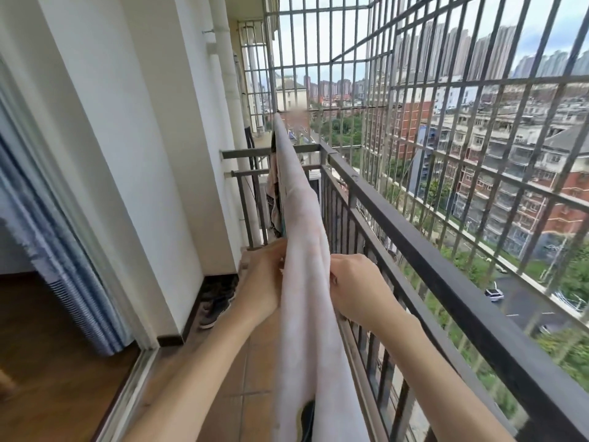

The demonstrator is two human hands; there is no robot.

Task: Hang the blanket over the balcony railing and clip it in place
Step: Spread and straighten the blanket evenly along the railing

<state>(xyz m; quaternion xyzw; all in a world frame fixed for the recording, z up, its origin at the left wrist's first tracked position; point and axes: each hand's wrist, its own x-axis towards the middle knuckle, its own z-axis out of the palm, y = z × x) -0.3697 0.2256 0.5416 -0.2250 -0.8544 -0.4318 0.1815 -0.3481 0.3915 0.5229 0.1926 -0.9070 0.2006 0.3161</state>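
Pale pink blanket [306, 237] runs up the centre of the frame, draped over a line or bar I cannot see, just left of the dark balcony railing [452, 269]. My left hand [264, 282] and right hand [357, 285] each pinch it closed from either side. Step: straightening the hang. Next: needs clips; none in view.

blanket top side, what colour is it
Pale pinkish white on the blanket, with darker patterned edges showing beneath; the head view shows it.
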